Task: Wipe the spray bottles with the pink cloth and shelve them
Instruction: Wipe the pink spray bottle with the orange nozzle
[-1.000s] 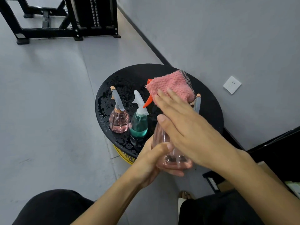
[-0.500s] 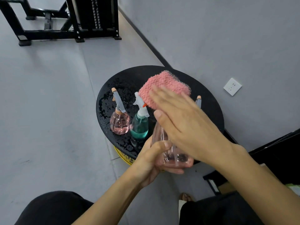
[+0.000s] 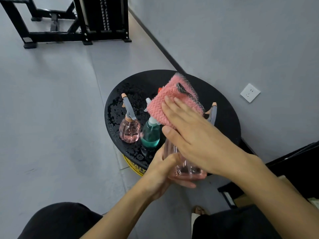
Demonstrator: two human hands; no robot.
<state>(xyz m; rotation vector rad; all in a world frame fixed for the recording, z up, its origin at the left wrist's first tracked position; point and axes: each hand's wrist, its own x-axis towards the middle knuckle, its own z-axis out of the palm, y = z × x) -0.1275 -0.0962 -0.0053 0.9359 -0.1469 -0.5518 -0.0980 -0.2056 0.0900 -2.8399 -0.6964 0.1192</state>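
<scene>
At the near edge of the round black counter (image 3: 224,104), I see the left hand (image 3: 162,171) holding a clear pink spray bottle (image 3: 186,168) low on its body, the grip curled round it with the fingers under the base. Over it the right hand (image 3: 198,135) lies flat, its grip spread. Its straight fingers press the pink cloth (image 3: 165,104) onto the bottle's upper part, and the grey nozzle with an orange tip sticks up just right of the cloth. Just left, a teal spray bottle (image 3: 151,135) and a round pink spray bottle (image 3: 129,130) stand upright side by side on the counter, whose top is beaded with water. Farther off I make out a white wall socket (image 3: 250,92) on the grey wall and a black steel frame (image 3: 77,33) on the floor.
</scene>
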